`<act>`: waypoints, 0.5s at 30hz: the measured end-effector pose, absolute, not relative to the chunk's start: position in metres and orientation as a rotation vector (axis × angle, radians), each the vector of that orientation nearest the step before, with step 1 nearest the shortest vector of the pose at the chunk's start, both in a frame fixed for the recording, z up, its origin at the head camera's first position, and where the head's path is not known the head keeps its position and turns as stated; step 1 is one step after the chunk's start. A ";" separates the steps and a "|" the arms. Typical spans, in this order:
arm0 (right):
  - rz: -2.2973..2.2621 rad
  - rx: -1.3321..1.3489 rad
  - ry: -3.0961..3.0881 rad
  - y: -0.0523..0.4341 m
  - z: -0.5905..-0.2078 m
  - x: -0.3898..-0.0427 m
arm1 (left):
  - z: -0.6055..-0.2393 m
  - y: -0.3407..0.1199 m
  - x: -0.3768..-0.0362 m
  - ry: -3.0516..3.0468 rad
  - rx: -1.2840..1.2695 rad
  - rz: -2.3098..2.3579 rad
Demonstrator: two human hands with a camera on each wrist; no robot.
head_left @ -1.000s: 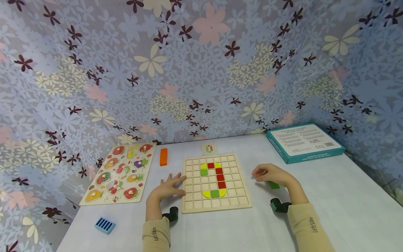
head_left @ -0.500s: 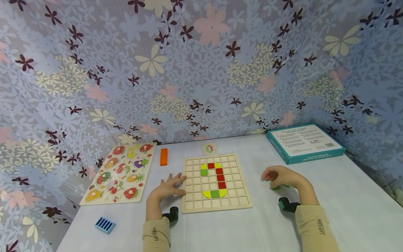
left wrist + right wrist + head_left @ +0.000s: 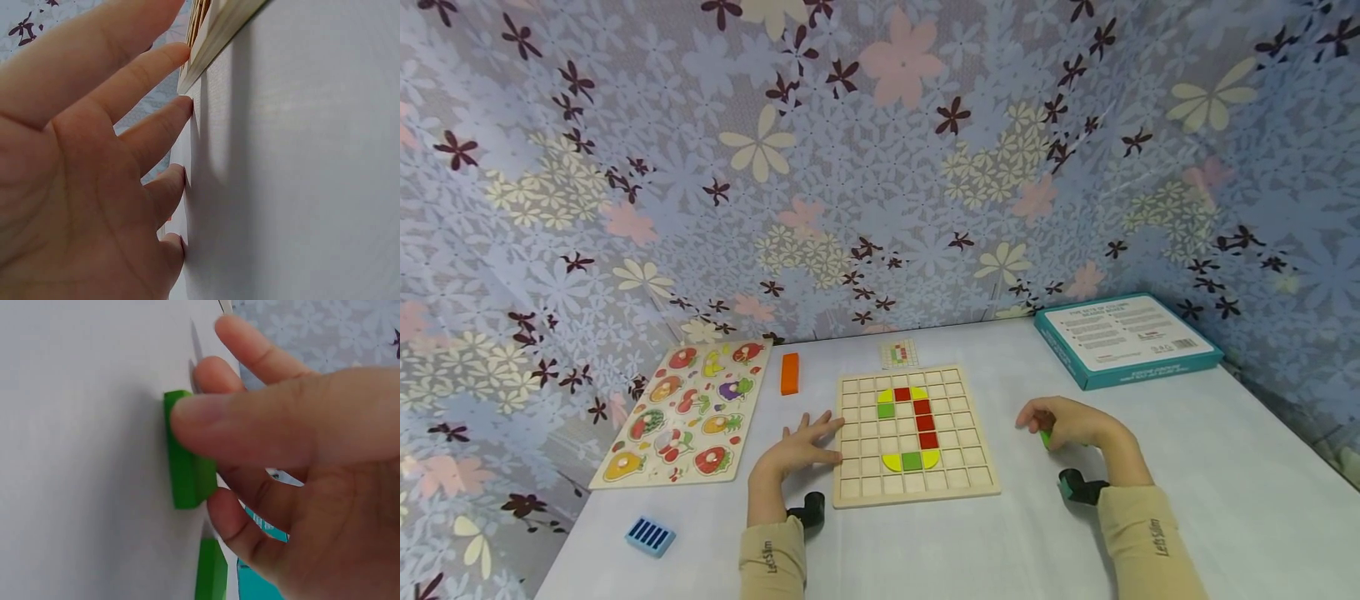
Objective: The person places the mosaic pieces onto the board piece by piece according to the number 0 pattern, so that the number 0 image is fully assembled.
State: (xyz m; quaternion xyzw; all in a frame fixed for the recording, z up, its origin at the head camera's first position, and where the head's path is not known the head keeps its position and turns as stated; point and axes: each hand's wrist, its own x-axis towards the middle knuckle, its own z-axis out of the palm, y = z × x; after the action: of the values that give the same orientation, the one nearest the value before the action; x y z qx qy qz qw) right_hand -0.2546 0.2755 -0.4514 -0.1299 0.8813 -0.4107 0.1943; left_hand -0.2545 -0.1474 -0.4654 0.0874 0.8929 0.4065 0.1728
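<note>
The right hand (image 3: 1063,423) lies on the white counter (image 3: 1187,467) to the right of the wooden grid board (image 3: 914,435), its fingers (image 3: 250,428) curled round a green block (image 3: 187,453) that rests on the counter — thumb across the top face, fingertips behind and below. A second green block (image 3: 211,570) lies just beside it, nearer the wrist. The left hand (image 3: 800,447) holds nothing: its fingers (image 3: 153,128) are spread and straight, tips pressed to the counter against the board's left edge. To lift the block cleanly, I judge that the pinch should stay square on its long sides, so that it does not twist, and that the left hand is best left bracing the board. On the board I count four red squares, two green squares and four yellow quarter-round pieces, set together in a curved figure. Two green blocks lie right of the board. Left of the board lie one orange block (image 3: 789,372), one fruit peg puzzle (image 3: 687,410) and, nearer the counter's front edge, one blue ridged piece (image 3: 650,535). Behind the board lies one small pattern card (image 3: 899,353) — and far to the board's right, one teal box (image 3: 1126,338).
</note>
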 end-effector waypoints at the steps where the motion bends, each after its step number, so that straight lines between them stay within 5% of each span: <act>1: -1.167 -0.378 2.471 0.274 -0.451 -0.255 | -0.465 -0.147 -0.254 2.533 0.247 1.155; 15: -1.097 -0.404 2.734 0.253 -0.456 -0.262 | -0.467 -0.149 -0.255 2.548 0.265 1.159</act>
State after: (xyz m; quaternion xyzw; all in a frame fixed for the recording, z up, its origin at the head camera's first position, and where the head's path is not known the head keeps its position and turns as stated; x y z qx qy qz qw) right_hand -0.2616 0.2531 -0.4562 -0.1354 0.9162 -0.3676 0.0842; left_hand -0.2547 -0.1492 -0.4668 0.0928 0.8939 0.4067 0.1639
